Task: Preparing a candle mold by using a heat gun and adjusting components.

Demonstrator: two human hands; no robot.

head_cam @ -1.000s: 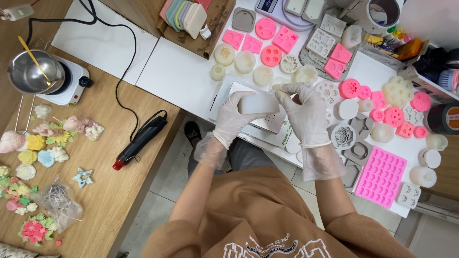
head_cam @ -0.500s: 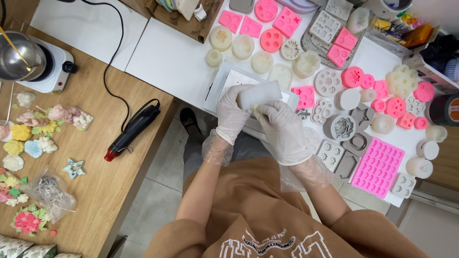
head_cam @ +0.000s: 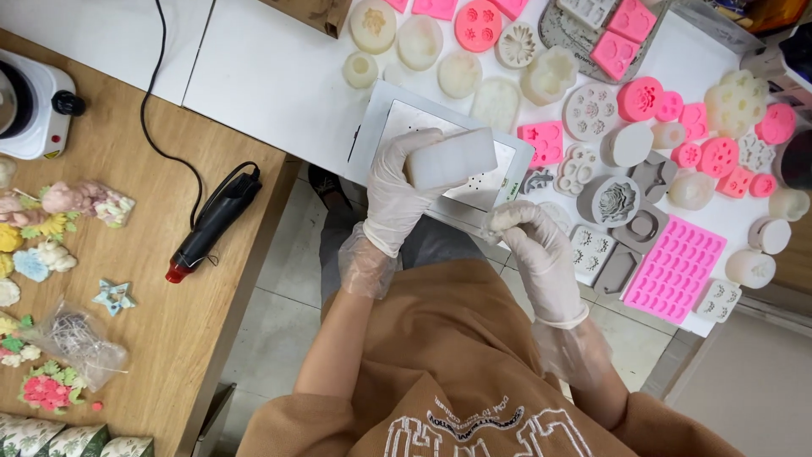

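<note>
Our left hand [head_cam: 404, 196] grips the white block [head_cam: 451, 158] steady over the metal tray [head_cam: 376, 127]; at its four o'clock, our right hand [head_cam: 534, 252] pinches a small piece, fingers closed.

Two gloved hands [head_cam: 406, 190] (one white block [head_cam: 451, 158])

Craft workshop, prob. soap or wax casting: silicone molds [head_cam: 674, 268] all over white table [head_cam: 279, 76], hot plate [head_cam: 30, 101], heat gun [head_cam: 211, 222], finished flower pieces [head_cam: 46, 391].
</note>
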